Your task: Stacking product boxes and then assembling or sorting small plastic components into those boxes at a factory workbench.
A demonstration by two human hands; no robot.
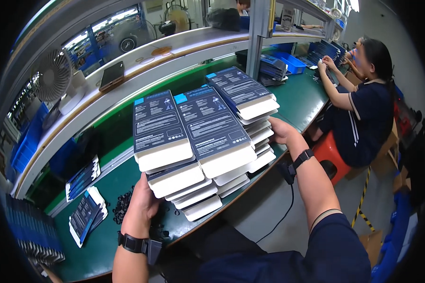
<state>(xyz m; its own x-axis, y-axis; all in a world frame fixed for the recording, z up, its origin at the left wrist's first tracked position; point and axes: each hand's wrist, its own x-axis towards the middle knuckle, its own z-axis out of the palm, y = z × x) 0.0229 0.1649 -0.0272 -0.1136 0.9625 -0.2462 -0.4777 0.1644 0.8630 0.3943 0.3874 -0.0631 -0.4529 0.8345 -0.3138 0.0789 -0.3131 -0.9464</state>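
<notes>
Several flat dark blue cardboard boxes with white end flaps lie in overlapping piles, making one wide stack of boxes (215, 125) in front of me over the bench. My left hand (146, 200) grips the stack's lower left side, its fingers partly hidden behind the boxes. At the stack's right side, my right hand (281, 130) is closed round the edge, with its fingertips out of sight. The white flaps point toward me, and the lower layers sit unevenly. I cannot tell whether the stack rests on the bench or is raised.
Small black rings (123, 207) lie heaped on the green bench (106, 257) beside loose flat boxes (87, 214). More boxes (33, 231) stand in a row at far left. A fan (53, 78) sits on the shelf. A co-worker (368, 104) sits at right near a blue bin (292, 62).
</notes>
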